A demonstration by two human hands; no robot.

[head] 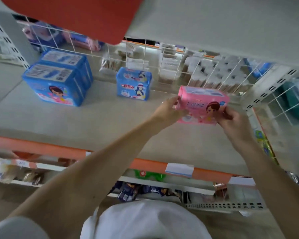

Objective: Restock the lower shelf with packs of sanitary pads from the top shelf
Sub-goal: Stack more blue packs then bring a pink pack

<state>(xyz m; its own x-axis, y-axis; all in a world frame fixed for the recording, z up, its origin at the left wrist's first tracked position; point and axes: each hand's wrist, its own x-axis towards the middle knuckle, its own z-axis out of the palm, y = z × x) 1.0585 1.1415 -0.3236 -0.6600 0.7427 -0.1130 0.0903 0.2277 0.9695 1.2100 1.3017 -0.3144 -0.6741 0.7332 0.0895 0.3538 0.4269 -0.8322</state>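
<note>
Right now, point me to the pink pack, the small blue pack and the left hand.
pink pack (201,105): head view, on its front face beside the cartoon face.
small blue pack (134,84): head view, middle of its printed front.
left hand (167,109): head view, on the back of the hand.

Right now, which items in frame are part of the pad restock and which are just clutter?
In the job:
pink pack, gripped by left hand and right hand
large blue packs
small blue pack
shelf

Just there:
snack packets on a lower shelf
white goods behind wire grid
</note>
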